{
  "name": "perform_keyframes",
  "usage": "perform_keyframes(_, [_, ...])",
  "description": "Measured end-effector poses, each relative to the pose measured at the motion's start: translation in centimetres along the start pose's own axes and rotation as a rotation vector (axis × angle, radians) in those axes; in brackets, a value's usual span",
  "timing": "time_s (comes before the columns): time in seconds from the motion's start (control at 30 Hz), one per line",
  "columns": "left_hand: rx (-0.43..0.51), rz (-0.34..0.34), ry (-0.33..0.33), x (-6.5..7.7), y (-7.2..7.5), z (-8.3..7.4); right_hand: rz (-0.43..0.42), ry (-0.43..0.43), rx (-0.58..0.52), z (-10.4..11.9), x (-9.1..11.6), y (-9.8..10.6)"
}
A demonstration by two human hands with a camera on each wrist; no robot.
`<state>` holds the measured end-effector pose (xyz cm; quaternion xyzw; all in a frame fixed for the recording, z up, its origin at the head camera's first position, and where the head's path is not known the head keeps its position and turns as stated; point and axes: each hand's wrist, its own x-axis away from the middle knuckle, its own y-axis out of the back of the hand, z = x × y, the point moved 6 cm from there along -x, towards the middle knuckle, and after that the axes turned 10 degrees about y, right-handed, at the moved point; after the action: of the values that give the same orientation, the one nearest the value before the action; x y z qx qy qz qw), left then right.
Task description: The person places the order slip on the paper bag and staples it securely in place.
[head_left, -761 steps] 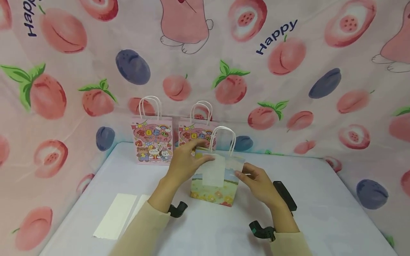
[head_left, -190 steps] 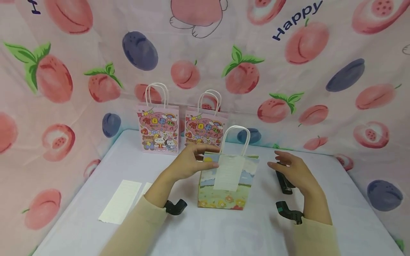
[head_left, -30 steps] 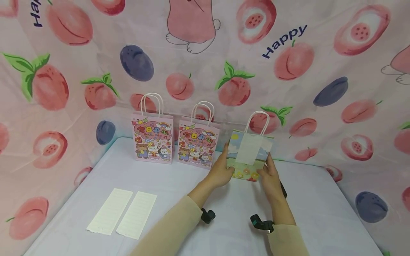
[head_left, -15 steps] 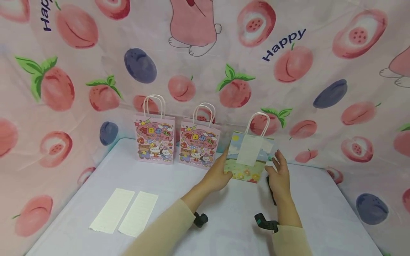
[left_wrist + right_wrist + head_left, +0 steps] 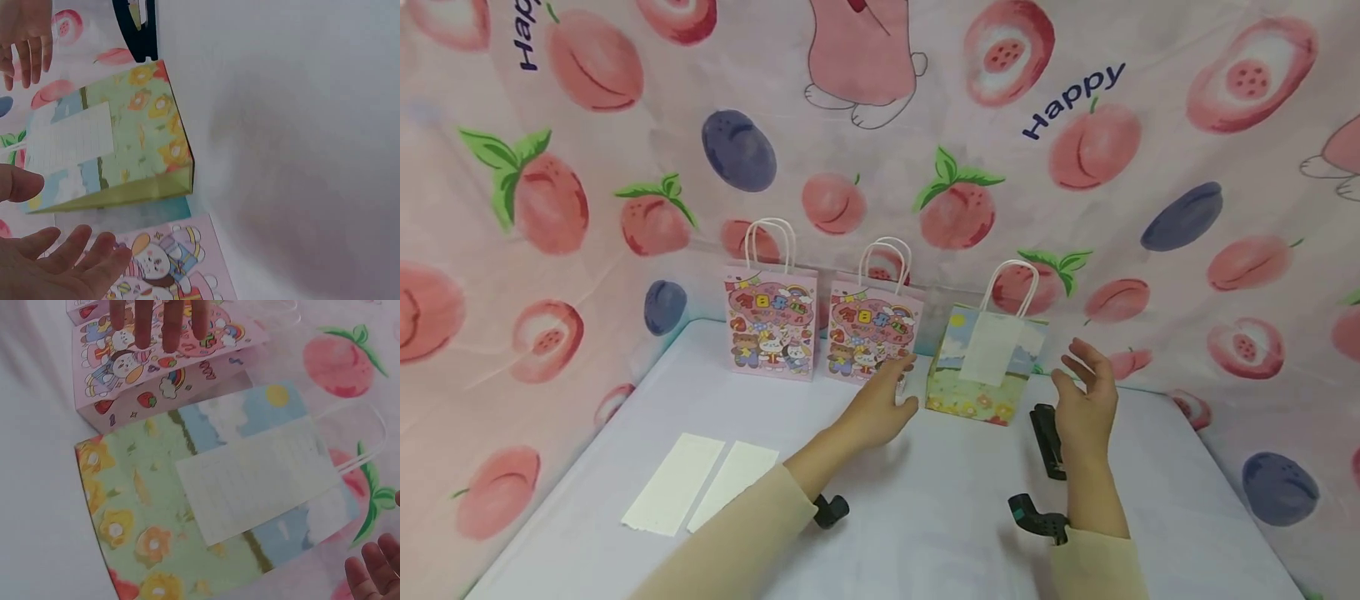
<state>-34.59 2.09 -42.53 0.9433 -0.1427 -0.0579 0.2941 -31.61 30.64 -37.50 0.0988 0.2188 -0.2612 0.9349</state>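
A paper gift bag (image 5: 987,362) with a sky-and-flower print and white handles stands at the back of the table. A white lined paper slip (image 5: 991,348) lies flat on its front, below the handles. To the bag's left, my left hand (image 5: 880,408) is off it, fingers extended, overlapping a pink cartoon gift bag (image 5: 872,321) in the head view. My right hand (image 5: 1088,408) is raised on the other side, fingers loosely bent and holding nothing. In the right wrist view, the slip (image 5: 256,481) shows faint ruled lines.
Another pink gift bag (image 5: 771,325) stands farther left in the same row. Two white paper strips (image 5: 676,483) lie at the front left, one partly behind my left sleeve. A black stapler (image 5: 1047,442) lies beside my right hand. A fruit-print cloth (image 5: 850,150) hangs behind the table.
The flower bag has gone from mid-table to the back, right of the pink bags. Both hands held it a second ago; the right let go first, then the left, and they moved apart.
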Motion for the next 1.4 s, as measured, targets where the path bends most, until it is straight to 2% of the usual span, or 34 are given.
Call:
perform_keyframes(0.17, [-0.009,-0.043,0.015,0.7,1.8,0.9,0.001,0.08,-0.019,1.7,0.5,-0.6])
perform_keyframes(0.33, [0.001,-0.102,0.028,1.4,3.6,1.9,0.072,0.122,0.005,3.1,1.4,-2.0])
perform_keyframes(0.57, [0.029,-0.153,0.024,1.7,6.4,3.0,0.275,0.129,-0.007,3.3,3.0,-4.8])
perform_keyframes(0.77, [0.04,-0.192,0.044,1.7,8.5,3.9,0.464,0.095,-0.003,3.1,4.4,-7.6])
perform_keyframes(0.97, [0.036,-0.184,0.062,1.2,9.0,4.4,0.62,0.05,-0.009,2.6,5.4,-10.3])
perform_keyframes(1.1, [0.025,-0.182,0.084,0.9,9.2,4.7,0.694,-0.008,-0.026,2.6,5.8,-12.1])
perform_keyframes(1.27, [0.013,-0.186,0.097,0.4,9.3,4.8,0.737,-0.08,-0.008,2.0,5.9,-13.8])
perform_keyframes(1.4, [0.012,-0.181,0.105,0.1,9.4,4.7,0.742,-0.073,-0.01,1.5,5.9,-14.9])
